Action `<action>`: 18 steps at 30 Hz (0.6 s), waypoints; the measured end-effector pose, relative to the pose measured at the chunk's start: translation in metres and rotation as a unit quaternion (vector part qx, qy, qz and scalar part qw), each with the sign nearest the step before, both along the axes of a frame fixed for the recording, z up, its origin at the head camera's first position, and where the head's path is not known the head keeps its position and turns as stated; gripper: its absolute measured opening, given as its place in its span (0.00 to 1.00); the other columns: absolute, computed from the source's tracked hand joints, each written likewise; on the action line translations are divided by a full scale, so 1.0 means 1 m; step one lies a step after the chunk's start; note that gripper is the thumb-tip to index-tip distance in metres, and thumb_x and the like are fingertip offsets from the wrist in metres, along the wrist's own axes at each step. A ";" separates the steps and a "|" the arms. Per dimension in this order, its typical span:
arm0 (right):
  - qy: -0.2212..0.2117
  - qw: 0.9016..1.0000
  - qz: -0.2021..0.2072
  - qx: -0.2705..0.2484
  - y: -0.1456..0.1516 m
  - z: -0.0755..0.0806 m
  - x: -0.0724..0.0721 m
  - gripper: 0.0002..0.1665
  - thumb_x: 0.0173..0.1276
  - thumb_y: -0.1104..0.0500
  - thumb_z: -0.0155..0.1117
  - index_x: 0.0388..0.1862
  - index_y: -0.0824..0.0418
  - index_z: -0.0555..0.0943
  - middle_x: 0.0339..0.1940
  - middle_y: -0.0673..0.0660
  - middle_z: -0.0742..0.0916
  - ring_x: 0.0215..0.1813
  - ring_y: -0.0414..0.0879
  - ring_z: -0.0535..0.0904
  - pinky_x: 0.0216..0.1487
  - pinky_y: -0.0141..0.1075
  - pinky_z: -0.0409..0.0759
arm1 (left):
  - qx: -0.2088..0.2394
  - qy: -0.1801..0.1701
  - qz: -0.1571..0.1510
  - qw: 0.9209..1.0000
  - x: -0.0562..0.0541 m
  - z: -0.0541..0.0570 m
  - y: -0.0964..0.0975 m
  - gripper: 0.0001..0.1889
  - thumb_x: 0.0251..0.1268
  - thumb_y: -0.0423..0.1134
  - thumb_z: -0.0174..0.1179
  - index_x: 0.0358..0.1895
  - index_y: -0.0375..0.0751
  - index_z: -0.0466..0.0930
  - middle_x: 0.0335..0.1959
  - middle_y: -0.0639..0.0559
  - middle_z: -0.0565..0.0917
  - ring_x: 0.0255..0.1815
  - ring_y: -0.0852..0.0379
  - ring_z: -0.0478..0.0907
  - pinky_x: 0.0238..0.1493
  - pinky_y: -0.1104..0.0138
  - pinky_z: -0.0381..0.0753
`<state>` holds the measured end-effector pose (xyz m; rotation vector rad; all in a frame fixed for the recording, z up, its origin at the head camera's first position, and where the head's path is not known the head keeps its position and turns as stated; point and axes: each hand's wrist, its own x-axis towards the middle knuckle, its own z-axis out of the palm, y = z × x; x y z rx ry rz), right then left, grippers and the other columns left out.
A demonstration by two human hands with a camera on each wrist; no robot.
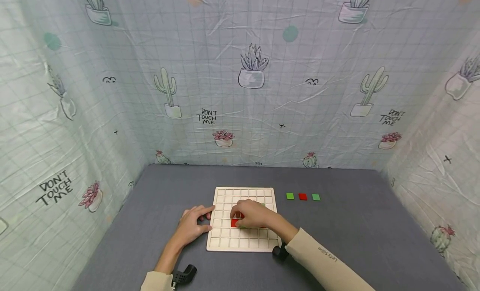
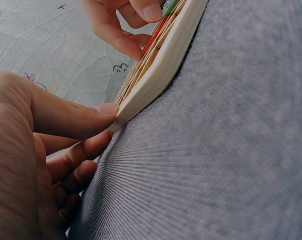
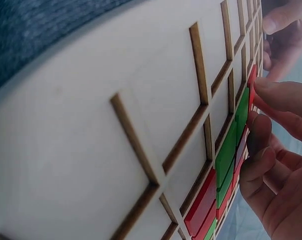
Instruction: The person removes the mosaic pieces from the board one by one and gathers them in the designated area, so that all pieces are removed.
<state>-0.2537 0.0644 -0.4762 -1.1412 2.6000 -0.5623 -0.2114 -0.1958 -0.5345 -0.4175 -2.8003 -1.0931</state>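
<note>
A pale wooden grid board [image 1: 219, 244] lies on the grey table. My left hand [image 1: 189, 227] is at its left edge, index finger and thumb spread apart and touching the side. In the left wrist view, the left thumb [image 2: 75, 116] rests against the board's edge [image 2: 156, 75]. Over the middle of the grid, my right hand [image 1: 253, 213] has thumb and fingers bent around a red square tile [image 1: 234, 223]. The right wrist view shows the thumb [image 3: 281, 95] on that tile [image 3: 251, 82]. Green tiles [image 3: 226, 157] and other red tiles [image 3: 201, 200] sit in nearby cells, partly hidden by the hand.
Right of the board, a light green tile [image 1: 290, 196], a red tile [image 1: 303, 196] and another green tile [image 1: 316, 197] lie in a row on the grey table [image 1: 348, 224]. A patterned cloth [image 1: 285, 95] hangs behind and at both sides.
</note>
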 end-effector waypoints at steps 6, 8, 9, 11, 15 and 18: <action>-0.001 1.000 -0.001 0.003 -0.001 0.001 0.000 0.12 0.65 0.58 0.74 0.47 0.50 0.89 0.40 0.46 0.85 0.39 0.33 0.76 0.43 0.29 0.76 | -0.001 0.003 -0.001 1.000 -0.001 -0.001 0.000 0.34 0.46 0.35 0.75 0.65 0.50 0.84 0.32 0.69 0.76 0.35 0.67 0.67 0.50 0.60 0.57; -0.001 1.000 -0.002 0.003 -0.001 0.002 0.001 0.12 0.65 0.58 0.75 0.47 0.50 0.89 0.40 0.46 0.85 0.39 0.34 0.76 0.43 0.30 0.76 | -0.001 0.004 -0.002 1.000 -0.001 -0.001 0.000 0.34 0.47 0.35 0.75 0.65 0.50 0.84 0.32 0.68 0.77 0.35 0.67 0.67 0.50 0.60 0.56; -0.001 1.000 -0.002 0.004 -0.001 0.003 0.001 0.12 0.64 0.58 0.75 0.47 0.50 0.89 0.40 0.46 0.86 0.40 0.34 0.76 0.44 0.30 0.76 | -0.002 0.004 -0.002 1.000 -0.001 0.000 0.000 0.34 0.47 0.35 0.75 0.65 0.50 0.84 0.32 0.68 0.76 0.35 0.67 0.67 0.50 0.60 0.56; 0.000 1.000 -0.003 0.007 -0.001 0.003 0.001 0.12 0.64 0.58 0.75 0.47 0.50 0.89 0.40 0.46 0.86 0.40 0.34 0.77 0.44 0.30 0.76 | -0.002 0.005 -0.004 1.000 -0.001 0.000 0.000 0.34 0.47 0.35 0.75 0.65 0.50 0.84 0.32 0.68 0.76 0.35 0.67 0.67 0.50 0.59 0.57; 0.000 1.000 -0.006 0.015 -0.001 0.004 0.002 0.11 0.63 0.57 0.76 0.45 0.49 0.89 0.39 0.44 0.85 0.40 0.35 0.78 0.44 0.29 0.76 | -0.001 0.003 -0.006 1.000 -0.001 -0.001 -0.001 0.35 0.47 0.35 0.75 0.66 0.49 0.84 0.32 0.68 0.77 0.35 0.67 0.67 0.50 0.59 0.57; 0.000 1.000 -0.009 0.016 -0.001 0.003 0.002 0.11 0.63 0.57 0.76 0.44 0.49 0.89 0.38 0.44 0.84 0.40 0.35 0.78 0.44 0.28 0.75 | 0.001 0.004 -0.006 1.000 0.000 -0.001 -0.001 0.35 0.47 0.35 0.75 0.65 0.49 0.84 0.33 0.67 0.77 0.35 0.67 0.67 0.51 0.59 0.57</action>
